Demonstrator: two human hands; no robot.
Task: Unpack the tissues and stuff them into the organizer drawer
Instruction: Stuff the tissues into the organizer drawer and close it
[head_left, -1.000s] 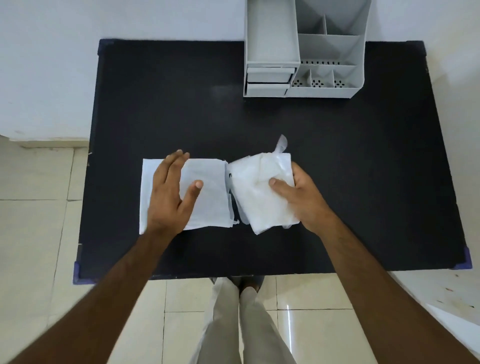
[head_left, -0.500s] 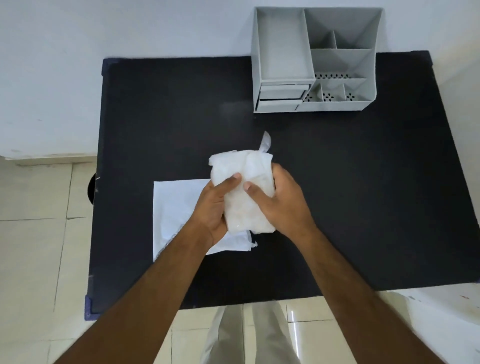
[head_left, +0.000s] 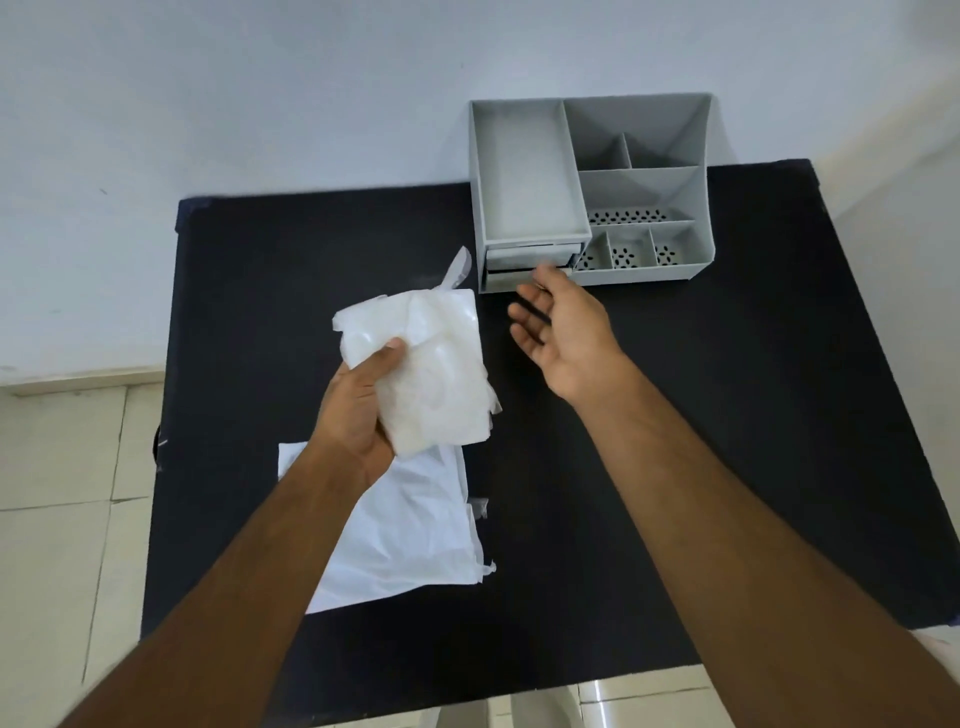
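Black and flat, the table (head_left: 727, 415) sits against a pale wall, with light floor tiles (head_left: 62, 493) on the left. You are holding the tissue pack (head_left: 431, 374) up over the table in your left hand (head_left: 358, 410). Your fingers are wrapped around its lower left side and your thumb presses on the front. The pack is a white, crinkly packet, longer than it is wide. Its long side runs from near you to far from you, leaning a little to the left at the top. A thin plastic flap (head_left: 460, 267) sticks up from its far end and points toward the wall. Under your left arm, a flat white sheet (head_left: 410, 530) lies on the table, close to the near edge. Your right hand (head_left: 563, 325) is loose and spread, holding nothing, with the palm turned toward the left. Its fingertips (head_left: 545, 273) are right at the front of the grey organizer (head_left: 691, 171), by the lower drawer (head_left: 506, 278) on the left side. You cannot tell if they touch it. That organizer stands at the far edge of the table, touching the wall, and its small bins have dotted floors
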